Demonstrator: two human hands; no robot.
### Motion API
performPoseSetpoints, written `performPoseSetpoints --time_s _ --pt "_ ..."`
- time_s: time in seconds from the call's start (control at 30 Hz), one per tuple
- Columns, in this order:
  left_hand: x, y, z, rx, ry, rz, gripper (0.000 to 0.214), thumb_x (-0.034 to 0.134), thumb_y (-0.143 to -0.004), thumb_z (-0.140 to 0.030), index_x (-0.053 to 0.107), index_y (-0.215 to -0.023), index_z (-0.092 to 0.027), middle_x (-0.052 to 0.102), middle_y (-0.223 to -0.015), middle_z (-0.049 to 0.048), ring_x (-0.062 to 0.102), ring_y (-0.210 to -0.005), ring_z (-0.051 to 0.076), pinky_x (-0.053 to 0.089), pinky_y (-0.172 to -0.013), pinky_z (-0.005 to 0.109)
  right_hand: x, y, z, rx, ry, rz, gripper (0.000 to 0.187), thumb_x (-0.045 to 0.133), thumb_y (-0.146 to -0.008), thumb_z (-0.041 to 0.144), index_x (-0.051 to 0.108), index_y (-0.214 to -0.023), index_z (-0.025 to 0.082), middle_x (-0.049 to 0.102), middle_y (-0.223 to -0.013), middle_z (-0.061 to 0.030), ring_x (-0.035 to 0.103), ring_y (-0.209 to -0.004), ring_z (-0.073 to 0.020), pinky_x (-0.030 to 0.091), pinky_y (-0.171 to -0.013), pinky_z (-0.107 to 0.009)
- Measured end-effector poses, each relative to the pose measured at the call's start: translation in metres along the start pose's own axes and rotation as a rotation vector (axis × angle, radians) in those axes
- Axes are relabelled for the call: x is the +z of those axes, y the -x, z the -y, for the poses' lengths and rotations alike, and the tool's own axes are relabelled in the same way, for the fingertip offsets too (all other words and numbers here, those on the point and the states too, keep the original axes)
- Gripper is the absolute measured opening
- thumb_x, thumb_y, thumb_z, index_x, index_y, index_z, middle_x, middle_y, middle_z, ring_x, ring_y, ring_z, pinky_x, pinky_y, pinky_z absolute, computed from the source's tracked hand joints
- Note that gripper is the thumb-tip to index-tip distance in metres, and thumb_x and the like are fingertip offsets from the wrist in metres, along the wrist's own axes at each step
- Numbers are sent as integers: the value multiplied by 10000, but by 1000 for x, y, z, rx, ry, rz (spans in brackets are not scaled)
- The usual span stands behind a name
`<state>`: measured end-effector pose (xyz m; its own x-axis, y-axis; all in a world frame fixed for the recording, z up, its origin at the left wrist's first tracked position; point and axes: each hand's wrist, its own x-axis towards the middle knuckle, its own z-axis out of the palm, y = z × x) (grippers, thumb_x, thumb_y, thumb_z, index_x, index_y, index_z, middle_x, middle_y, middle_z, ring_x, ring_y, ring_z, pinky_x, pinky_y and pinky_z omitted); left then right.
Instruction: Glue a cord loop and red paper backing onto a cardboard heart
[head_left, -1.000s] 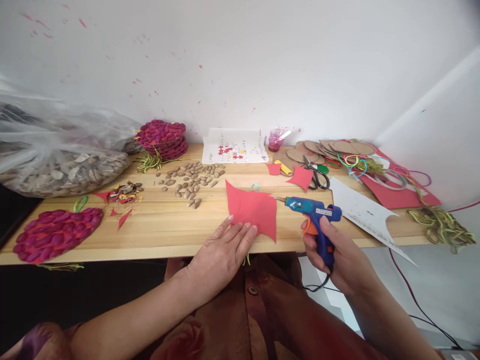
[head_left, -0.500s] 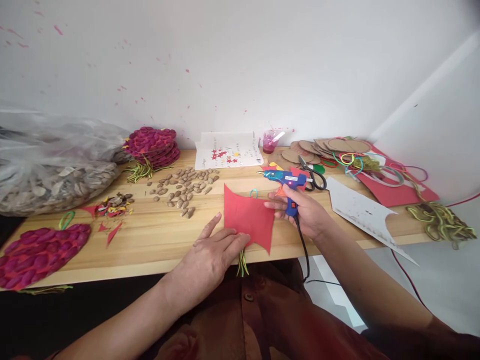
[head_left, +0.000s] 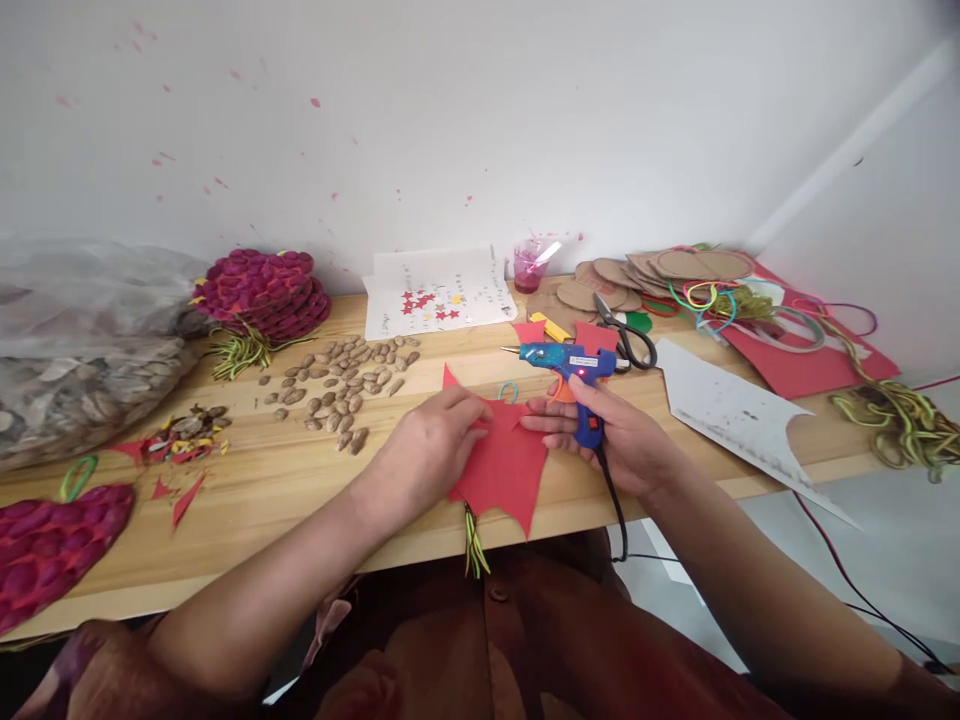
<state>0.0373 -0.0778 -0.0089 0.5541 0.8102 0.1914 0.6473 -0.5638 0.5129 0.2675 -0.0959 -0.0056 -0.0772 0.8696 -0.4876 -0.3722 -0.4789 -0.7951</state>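
My right hand (head_left: 622, 435) is wrapped around the handle of a blue glue gun (head_left: 566, 362), its nozzle pointing left and a small red light glowing on its side. A cable runs down from the handle. In front of me lies a piece of red paper (head_left: 504, 470) with curved edges and pointed corners. My left hand (head_left: 431, 450) is closed with curled fingers at the paper's upper left edge, seemingly pinching it; the fingertips are partly hidden. A blue-green cord loop (head_left: 508, 392) shows above the paper, and a yellow-green tassel (head_left: 474, 545) hangs below it.
Brown seeds (head_left: 341, 395) lie scattered on the wooden table (head_left: 285, 500). Black scissors (head_left: 630, 335), cardboard discs (head_left: 660, 272) and white cut card (head_left: 727, 420) are at right. At left are purple seed-covered pieces (head_left: 259, 290) and a plastic bag (head_left: 82, 370). A purple cup (head_left: 531, 270) stands behind.
My left hand has gone from lying flat on the red paper's lower part to curled at its upper left edge. The glue gun stays in my right hand, and the view has shifted slightly.
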Motion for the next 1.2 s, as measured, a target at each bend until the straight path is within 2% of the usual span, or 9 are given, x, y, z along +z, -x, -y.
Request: performPoseSetpoints --time_s 0.13,0.3,0.4,0.53,0.6,0.67,0.8,0.97,1.2 --pt "12 -26 2 -9 14 25 379 515 -858 -38 657 -1175 -188 628 -1086 70 645 -966 184 539 -918 341 5 0 3 60 -38 1 215 427 -1030 331 578 -997 182 784 -955 -123 777 -840 -210 606 -629 -238" --pt "22 -33 2 -41 6 98 389 480 -850 -12 694 -1111 -204 605 -1011 67 632 -901 190 546 -855 359 -6 9 7 80 -77 3 273 390 -1035 350 603 -982 188 778 -947 -104 766 -782 -189 582 -589 -234" --pt "20 -29 3 -48 79 58 321 520 -836 -9 693 -1024 -203 617 -985 47 633 -889 177 533 -837 325 -28 23 20 -141 -54 -121 211 487 -990 396 622 -969 235 763 -912 -52 719 -634 -166 461 -412 -219" --pt "19 -24 5 -17 126 11 243 542 -833 -8 675 -902 -200 636 -911 21 631 -845 160 519 -803 296 -56 48 38 -620 59 -436 158 617 -916 455 626 -928 298 712 -801 -9 593 -485 -140 329 -356 -256" --pt "19 -22 5 -5 138 -9 218 545 -851 -21 674 -880 -195 655 -909 23 635 -842 157 516 -799 291 -62 58 38 -686 179 -521 142 641 -904 444 625 -930 305 687 -794 -16 547 -443 -130 307 -359 -269" --pt "18 -19 5 -8 157 -26 200 552 -875 -43 680 -866 -195 681 -905 19 644 -835 151 515 -794 282 -63 64 30 -565 359 -485 208 645 -893 482 628 -939 280 666 -780 -30 508 -418 -120 305 -360 -272" --pt "13 -11 4 -7 188 -54 198 572 -891 -58 706 -886 -204 726 -922 -2 667 -836 130 507 -790 252 -55 62 2 -315 758 -280 355 600 -897 568 626 -900 214 605 -665 -1 496 -443 -116 384 -420 -275" --pt "13 -3 7 25 193 -82 205 578 -876 -30 701 -886 -194 730 -911 -8 667 -814 116 502 -778 232 -42 54 -11 -390 1114 -144 357 512 -955 527 574 -802 211 603 -669 2 516 -568 -148 400 -512 -285" --pt "17 -3 13 57 210 -65 217 570 -866 -10 692 -893 -188 704 -899 1 646 -814 115 498 -759 231 -27 50 -6 -418 1258 -116 363 456 -975 527 505 -784 222 621 -693 -1 537 -617 -170 390 -555 -295"
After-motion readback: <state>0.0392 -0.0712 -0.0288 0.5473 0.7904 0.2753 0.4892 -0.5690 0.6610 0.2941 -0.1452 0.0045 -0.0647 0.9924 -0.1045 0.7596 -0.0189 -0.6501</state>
